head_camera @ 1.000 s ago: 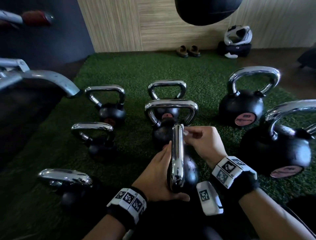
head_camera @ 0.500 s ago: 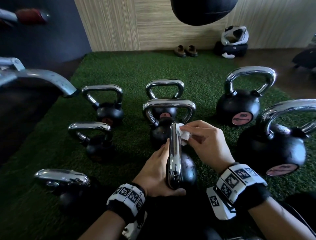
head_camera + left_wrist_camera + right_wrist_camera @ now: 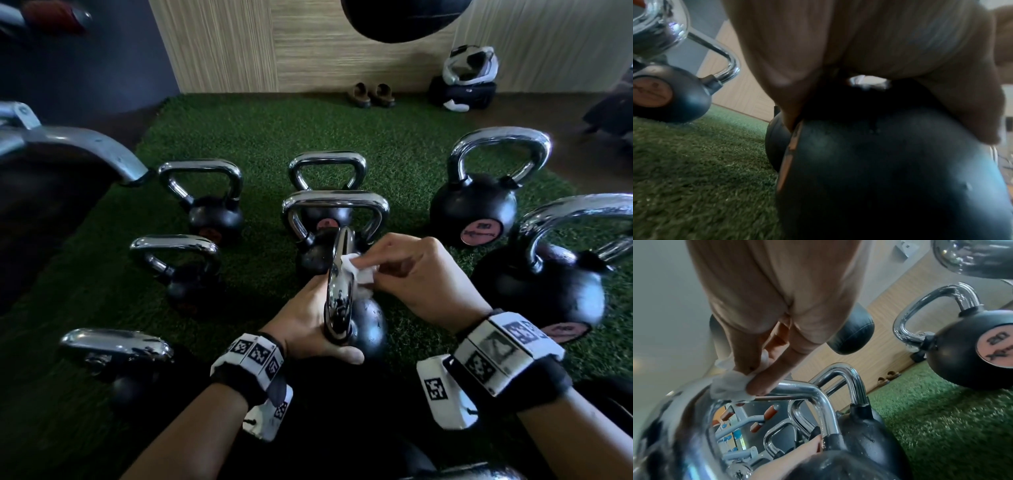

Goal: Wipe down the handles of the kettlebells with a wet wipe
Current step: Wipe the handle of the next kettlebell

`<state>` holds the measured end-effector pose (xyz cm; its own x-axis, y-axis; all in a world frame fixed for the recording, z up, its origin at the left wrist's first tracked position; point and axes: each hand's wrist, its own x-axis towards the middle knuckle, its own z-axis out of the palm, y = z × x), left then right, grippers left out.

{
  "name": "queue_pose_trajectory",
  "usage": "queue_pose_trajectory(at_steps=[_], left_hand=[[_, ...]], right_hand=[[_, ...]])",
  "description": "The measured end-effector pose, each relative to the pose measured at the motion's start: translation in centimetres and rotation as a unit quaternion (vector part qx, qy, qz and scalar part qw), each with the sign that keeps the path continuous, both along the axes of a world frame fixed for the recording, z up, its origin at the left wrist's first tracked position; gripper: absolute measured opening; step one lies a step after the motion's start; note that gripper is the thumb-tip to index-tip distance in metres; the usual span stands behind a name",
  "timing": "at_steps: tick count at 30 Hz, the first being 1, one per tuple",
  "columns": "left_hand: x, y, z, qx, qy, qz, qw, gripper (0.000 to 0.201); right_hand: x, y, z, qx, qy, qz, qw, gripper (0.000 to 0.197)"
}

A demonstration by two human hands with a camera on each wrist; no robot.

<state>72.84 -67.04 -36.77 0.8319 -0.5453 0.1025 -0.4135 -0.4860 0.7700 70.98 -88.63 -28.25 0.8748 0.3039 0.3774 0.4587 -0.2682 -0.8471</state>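
A black kettlebell stands on the green turf right in front of me, its chrome handle seen edge-on. My left hand grips it low at the near side, thumb curled under the handle's base. My right hand pinches a crumpled white wet wipe against the right side of the handle's top. The right wrist view shows the fingers pressing the wipe onto the chrome bar. The kettlebell's body fills the left wrist view under my palm.
Several more chrome-handled kettlebells stand around on the turf: two just behind, three to the left, two large ones on the right. A grey machine arm juts in at left. Shoes and a helmet lie by the wall.
The white wipe, hidden one second ago, now shows under my right fingers, and that hand has slid a little nearer along the handle. My left hand keeps its grip.
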Motion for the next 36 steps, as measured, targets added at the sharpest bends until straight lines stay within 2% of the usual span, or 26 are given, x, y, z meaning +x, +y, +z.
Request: queue_pose_trajectory(at_steps=[4,8,13,17,19,22,25,27,30,33,36], left_hand=[[-0.4,0.2,-0.6,0.029,0.029,0.028,0.999,0.126],[-0.2,0.1,-0.3,0.061,0.038,0.031,0.997,0.114],[-0.3,-0.2,0.2,0.063,0.036,0.047,0.996,0.111],[-0.7,-0.1,0.5,0.045,0.044,0.057,0.996,0.104],[-1.1,0.0,0.5,0.041,0.045,0.053,0.997,0.095],[-1.7,0.3,-0.2,0.049,0.031,0.041,0.997,0.114],[-2.6,0.5,-0.9,0.052,0.007,0.032,0.998,0.131],[-3.1,0.6,-1.0,0.044,-0.006,0.027,0.999,0.129],[-3.4,0.5,-0.2,0.012,0.009,0.035,0.999,0.126],[-3.7,0.3,0.3,-0.022,0.037,0.047,0.998,0.124],[-3.9,0.4,0.0,-0.025,0.027,0.035,0.999,0.121]], right_hand=[[-0.9,-0.2,-0.1,0.039,0.05,0.031,0.998,0.024],[-2.0,0.0,-1.5,0.006,0.111,0.073,0.991,0.019],[-1.6,-0.3,-2.5,0.03,0.138,0.064,0.988,0.017],[-1.6,0.1,-4.1,-0.044,0.13,0.061,0.989,0.014],[-1.5,0.0,-4.3,-0.045,0.15,0.074,0.985,0.017],[-1.0,-0.3,-3.9,-0.027,0.184,0.079,0.979,0.032],[-0.7,0.0,-3.6,-0.061,0.183,0.111,0.975,0.029],[-0.9,0.6,-3.7,-0.123,0.178,0.16,0.963,0.025],[-1.0,1.2,-3.5,-0.206,0.148,0.154,0.955,0.017],[-1.0,1.1,-2.9,-0.179,0.153,0.182,0.955,0.014],[-1.1,1.1,-2.8,-0.131,0.163,0.209,0.955,0.017]])
